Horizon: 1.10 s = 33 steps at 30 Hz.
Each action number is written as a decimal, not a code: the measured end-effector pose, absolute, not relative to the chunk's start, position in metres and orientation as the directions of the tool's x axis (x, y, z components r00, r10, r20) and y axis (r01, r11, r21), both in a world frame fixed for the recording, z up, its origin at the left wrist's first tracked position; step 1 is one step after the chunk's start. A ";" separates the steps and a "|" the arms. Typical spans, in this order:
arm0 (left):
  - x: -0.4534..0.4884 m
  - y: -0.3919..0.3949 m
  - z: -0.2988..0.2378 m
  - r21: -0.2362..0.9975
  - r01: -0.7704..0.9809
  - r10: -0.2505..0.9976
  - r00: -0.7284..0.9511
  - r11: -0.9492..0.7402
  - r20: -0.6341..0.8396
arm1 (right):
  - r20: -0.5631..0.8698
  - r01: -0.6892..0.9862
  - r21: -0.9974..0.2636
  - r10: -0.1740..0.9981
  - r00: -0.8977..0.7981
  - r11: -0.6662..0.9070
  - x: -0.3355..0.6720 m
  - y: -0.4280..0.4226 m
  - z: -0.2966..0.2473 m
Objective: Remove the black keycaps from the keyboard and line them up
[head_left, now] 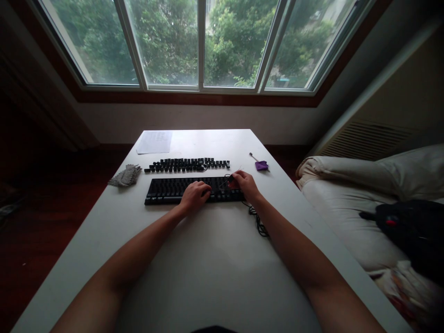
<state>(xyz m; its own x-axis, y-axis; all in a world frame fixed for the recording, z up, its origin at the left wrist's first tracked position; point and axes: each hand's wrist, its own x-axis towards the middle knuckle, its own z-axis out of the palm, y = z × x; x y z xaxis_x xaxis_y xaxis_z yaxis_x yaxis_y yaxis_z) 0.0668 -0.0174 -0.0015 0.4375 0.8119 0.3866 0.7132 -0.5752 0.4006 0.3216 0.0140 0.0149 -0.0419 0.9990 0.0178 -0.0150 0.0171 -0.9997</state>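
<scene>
A black keyboard [169, 189] lies across the middle of the white table [215, 268]. My left hand [194, 196] rests on its right half, fingers curled down onto the keys. My right hand [244, 182] hovers over the keyboard's right end, pinched on a small dark thing with a thin wire, perhaps a keycap puller [229, 178]. Behind the keyboard, several loose black keycaps [187, 164] sit in rows.
A grey cloth [125, 176] lies at the table's left edge. A sheet of paper [154, 141] sits at the far left. A purple item with a small stick [261, 164] lies at the right. The keyboard's cable [259, 223] trails rightward. A bed with a dark bag [412, 229] stands right.
</scene>
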 end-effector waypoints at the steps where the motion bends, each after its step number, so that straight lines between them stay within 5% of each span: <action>1: 0.067 -0.018 -0.001 0.399 0.716 0.814 0.438 -0.573 0.383 | 0.033 0.001 -0.999 0.999 -0.007 0.033 0.323 0.016 0.014; 15: 0.092 -0.010 0.006 0.311 0.775 0.830 0.467 -0.550 0.306 | 0.087 0.049 -0.995 0.996 0.008 0.087 0.322 0.015 0.012; 28: 0.088 0.007 0.011 0.518 0.697 0.868 0.391 -0.496 0.306 | 0.069 -0.057 -0.995 0.992 0.106 0.076 0.330 0.020 0.010; 33: 0.062 0.020 0.011 0.363 0.785 0.856 0.390 -0.502 0.341 | 0.047 -0.060 -0.997 0.994 0.094 0.053 0.328 0.019 0.008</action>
